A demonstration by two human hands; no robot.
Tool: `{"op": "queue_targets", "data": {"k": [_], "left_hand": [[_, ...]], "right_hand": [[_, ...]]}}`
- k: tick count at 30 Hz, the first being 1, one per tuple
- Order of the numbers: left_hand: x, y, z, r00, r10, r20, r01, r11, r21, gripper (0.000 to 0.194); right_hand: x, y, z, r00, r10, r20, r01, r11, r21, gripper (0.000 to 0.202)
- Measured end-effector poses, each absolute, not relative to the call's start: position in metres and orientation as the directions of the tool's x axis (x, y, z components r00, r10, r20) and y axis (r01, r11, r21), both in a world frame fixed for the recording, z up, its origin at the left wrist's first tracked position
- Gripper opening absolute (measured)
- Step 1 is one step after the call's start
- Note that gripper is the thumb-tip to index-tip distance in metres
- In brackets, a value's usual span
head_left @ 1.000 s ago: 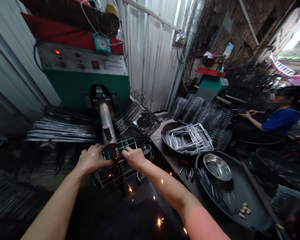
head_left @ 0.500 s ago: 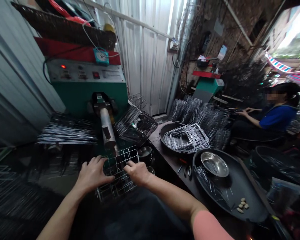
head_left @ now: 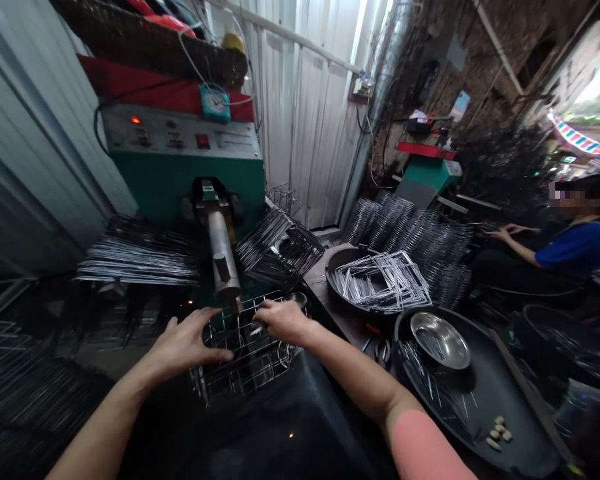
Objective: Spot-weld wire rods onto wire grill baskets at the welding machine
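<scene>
A wire basket (head_left: 250, 373) of thin metal rods lies over my lap, under the metal arm (head_left: 223, 260) of a green machine (head_left: 180, 173). My left hand (head_left: 190, 343) is at the basket's left side, thumb and fingers spread wide around its edge. My right hand (head_left: 285, 321) has its fingers curled on the wires at the basket's upper right; the fingertips are partly hidden. The tip of the metal arm is close to the basket's far edge, between my two hands. Whether the tip touches the wires is unclear.
Wire frames are stacked left (head_left: 135, 260) and right (head_left: 280, 247) of the machine arm. A black pan (head_left: 337, 297) holds rectangular wire frames. Nearby, a large black tray (head_left: 510, 373) carries a steel bowl (head_left: 440, 340) and loose rods. A person in blue (head_left: 575, 247) sits at the far right.
The basket has shifted and tilted flatter beneath the machine arm, its right part moving right with my right hand. Small sparks now show near the machine and over my lap. The view has turned slightly.
</scene>
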State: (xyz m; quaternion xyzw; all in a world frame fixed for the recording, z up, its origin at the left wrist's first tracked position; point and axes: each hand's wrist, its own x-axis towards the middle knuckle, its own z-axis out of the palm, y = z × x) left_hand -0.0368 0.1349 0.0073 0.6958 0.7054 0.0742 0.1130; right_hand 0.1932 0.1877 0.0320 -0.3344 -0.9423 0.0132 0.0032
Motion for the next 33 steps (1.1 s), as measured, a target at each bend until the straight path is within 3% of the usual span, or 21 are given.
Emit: {"op": "queue_targets", "data": {"k": [2,4,7,10,18,25,29,33], "left_hand": [[-0.045,0.147,0.021,-0.055,0.995,-0.08,0.952,0.077,0.297,0.074],[-0.05,0.162,0.031,-0.079,0.988,-0.129,0.963,0.109,0.247,0.066],[-0.051,0.183,0.034,-0.024,0.977,-0.214,0.987,0.058,0.153,0.059],[-0.048,0.195,0.027,0.009,0.979,-0.206,0.993,0.016,0.119,0.049],[-0.037,0.184,0.029,0.025,0.991,-0.134,1.0,-0.023,0.02,0.044],[-0.03,0.186,0.034,-0.057,0.993,-0.099,0.998,0.058,0.009,0.04],[-0.045,0.189,0.05,-0.012,0.998,-0.069,0.999,0.015,0.04,0.042],[-0.048,0.179,0.049,0.093,0.99,-0.107,0.994,-0.098,-0.038,0.031]], "right_hand": [[0.183,0.214,0.042,-0.752,0.659,-0.012,0.659,0.752,0.0,0.029],[0.169,0.239,0.048,-0.76,0.644,-0.085,0.644,0.764,0.026,0.029],[0.151,0.264,0.053,-0.782,0.571,-0.252,0.585,0.811,0.02,0.028],[0.142,0.276,0.052,-0.789,0.525,-0.32,0.547,0.837,0.024,0.027],[0.141,0.279,0.042,-0.79,0.522,-0.323,0.522,0.848,0.092,0.027],[0.133,0.287,0.039,-0.758,0.583,-0.292,0.592,0.803,0.064,0.028],[0.127,0.302,0.048,-0.756,0.583,-0.296,0.598,0.8,0.048,0.027],[0.132,0.305,0.051,-0.757,0.586,-0.29,0.61,0.792,0.008,0.028]]}}
